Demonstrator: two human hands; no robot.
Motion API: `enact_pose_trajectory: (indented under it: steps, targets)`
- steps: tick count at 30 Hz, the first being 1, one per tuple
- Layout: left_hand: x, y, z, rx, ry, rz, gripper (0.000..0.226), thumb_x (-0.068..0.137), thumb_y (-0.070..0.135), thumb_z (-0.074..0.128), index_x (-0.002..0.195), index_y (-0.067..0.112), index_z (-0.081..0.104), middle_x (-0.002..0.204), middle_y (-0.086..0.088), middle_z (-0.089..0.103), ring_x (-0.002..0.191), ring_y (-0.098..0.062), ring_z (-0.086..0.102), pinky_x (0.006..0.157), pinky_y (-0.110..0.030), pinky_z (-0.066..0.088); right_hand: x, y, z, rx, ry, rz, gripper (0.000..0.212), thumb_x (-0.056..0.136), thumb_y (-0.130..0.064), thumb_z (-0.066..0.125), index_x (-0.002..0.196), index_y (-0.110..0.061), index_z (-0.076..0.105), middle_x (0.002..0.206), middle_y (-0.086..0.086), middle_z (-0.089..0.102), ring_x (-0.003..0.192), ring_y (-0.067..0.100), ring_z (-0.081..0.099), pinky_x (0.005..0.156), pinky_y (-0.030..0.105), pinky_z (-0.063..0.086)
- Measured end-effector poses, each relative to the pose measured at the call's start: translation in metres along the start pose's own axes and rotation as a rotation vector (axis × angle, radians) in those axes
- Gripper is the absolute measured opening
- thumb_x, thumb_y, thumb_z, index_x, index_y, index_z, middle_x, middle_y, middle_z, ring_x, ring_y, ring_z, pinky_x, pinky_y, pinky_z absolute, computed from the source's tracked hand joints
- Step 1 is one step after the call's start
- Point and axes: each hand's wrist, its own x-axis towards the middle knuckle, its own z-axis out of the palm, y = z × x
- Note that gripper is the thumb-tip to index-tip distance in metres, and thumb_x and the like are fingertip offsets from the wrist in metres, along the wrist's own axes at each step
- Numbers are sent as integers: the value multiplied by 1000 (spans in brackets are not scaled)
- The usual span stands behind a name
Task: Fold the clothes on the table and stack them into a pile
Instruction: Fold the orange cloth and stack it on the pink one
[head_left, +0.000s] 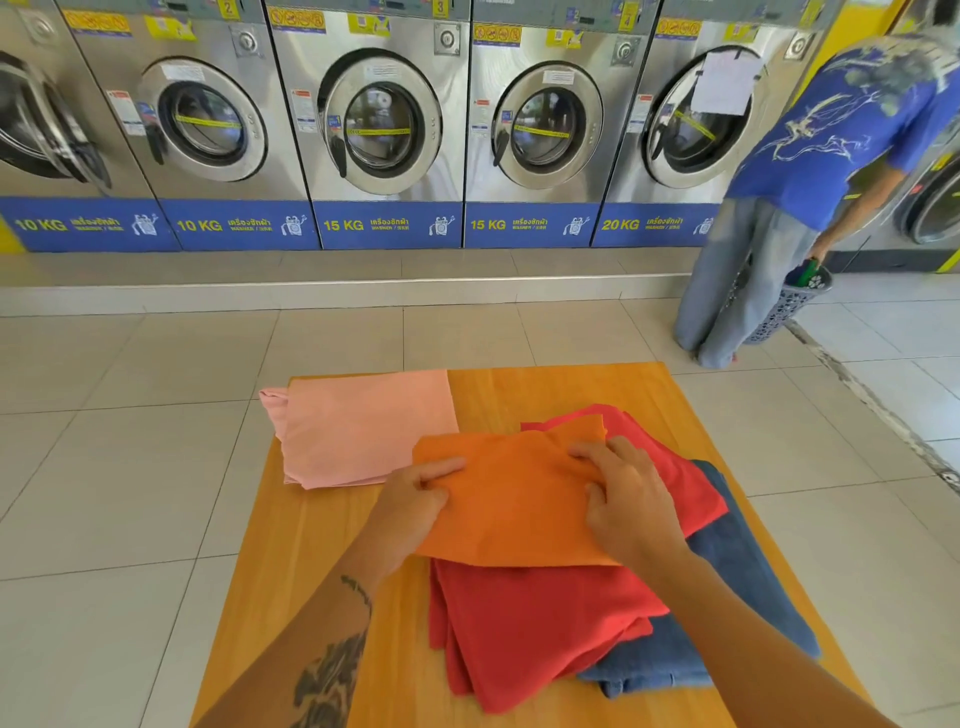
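An orange garment lies folded across the middle of the wooden table. My left hand pinches its left edge. Along its right side my right hand grips the cloth with curled fingers. Under the orange piece sits a folded red garment, and below that a folded blue denim garment sticks out to the right. A folded pink garment rests apart at the table's far left corner.
A row of steel washing machines lines the far wall beyond a tiled floor. At the right a person in a blue shirt bends over a grey laundry basket.
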Motion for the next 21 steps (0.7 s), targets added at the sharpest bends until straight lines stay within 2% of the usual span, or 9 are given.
enact_pose_trajectory:
  steps: [4,7,9,11,13,14,17,18,21]
  targets:
    - [-8,-12,1,14,86,68,50,91,5,49,106,47,72,128,14,54,101,2,57,80,-15,47,-8,-11,5,-61,-2,-65,52,72,4,55,115,-24,62,97,0,47,77,24,48,63,40,46]
    - [-14,-18,-1,-32,120,52,54,88,1,47,110,46,69,127,13,53,86,13,61,66,-9,49,-8,-20,10,-37,-77,-64,51,76,2,50,118,-25,56,100,0,39,61,27,50,48,37,43]
    - [-16,-21,-8,-120,131,-15,60,83,-3,47,113,45,69,129,11,51,92,1,63,66,-17,51,-5,-27,13,-5,-96,-57,52,77,0,47,120,-27,55,104,-1,40,62,30,54,52,39,46]
    - [-19,-23,-18,-272,103,-139,62,77,-2,47,114,41,70,133,6,50,104,-18,59,72,-31,51,2,-33,18,120,-84,-29,53,76,-1,46,120,-27,57,107,-2,45,77,25,58,67,40,50]
    - [-24,-24,-32,-357,87,-206,59,77,1,48,114,41,71,133,1,53,107,-28,56,72,-38,50,14,-38,23,313,-118,87,53,74,1,49,118,-26,62,112,-2,57,95,19,59,82,36,48]
    - [-26,-23,-41,-368,99,-207,58,78,2,49,114,42,71,131,0,54,106,-29,57,72,-39,50,21,-41,25,406,-163,166,55,73,2,49,116,-28,64,113,-2,62,97,17,60,82,33,48]
    - [-28,-21,-72,-327,163,-110,63,78,-1,47,118,43,68,131,3,54,102,-29,59,75,-39,51,41,-51,35,610,-275,302,59,75,5,50,118,-32,67,109,7,72,76,16,62,62,37,48]
    - [-28,-19,-82,-299,181,-76,65,78,-1,46,118,45,67,130,7,53,101,-27,59,75,-37,51,49,-56,37,661,-284,329,60,76,5,51,120,-33,67,112,9,71,74,18,61,62,35,46]
    - [-23,-6,-111,-196,216,9,68,77,3,47,123,49,62,131,16,48,101,-21,59,72,-30,50,75,-75,46,741,-309,331,62,81,4,52,124,-39,64,127,-4,60,87,8,61,67,27,46]
